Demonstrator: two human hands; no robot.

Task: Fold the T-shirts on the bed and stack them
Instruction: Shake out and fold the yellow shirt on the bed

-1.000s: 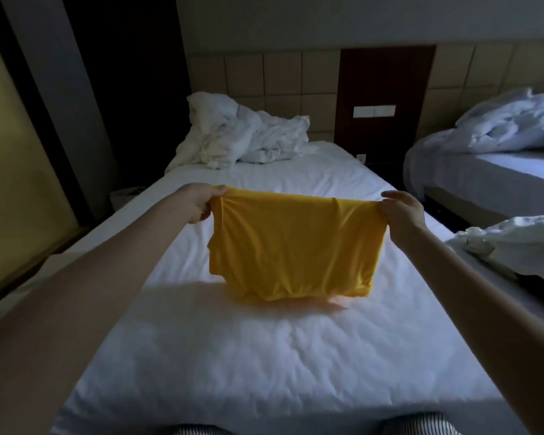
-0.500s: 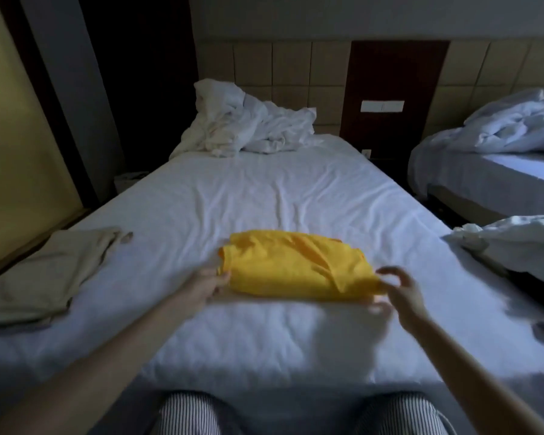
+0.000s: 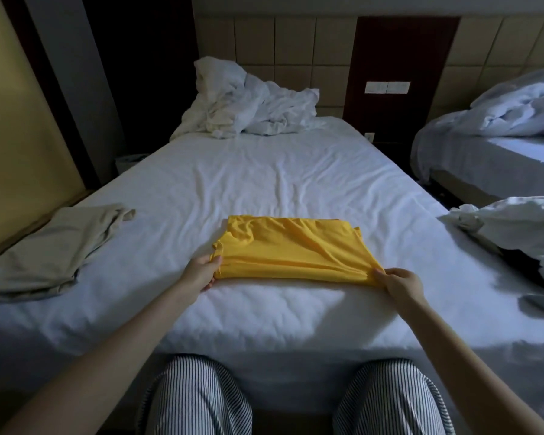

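On the near middle of the bed (image 3: 296,183), the folded yellow T-shirt (image 3: 296,255) is pinched at its near corners by the left hand (image 3: 201,271) and right hand (image 3: 401,285); light, limp, wrinkle-prone fabric, probably best gripped at corners.

Both our arms out, hands low.
Left hand (image 3: 201,272) and right hand (image 3: 401,283) each pinch shut on cloth, thumbs on top, forearms angling inward.

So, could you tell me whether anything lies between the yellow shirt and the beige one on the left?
Nothing visible does: only bare white sheet separates the yellow shirt from the beige shirt. Both hands, left and right, already pinch its near corners.
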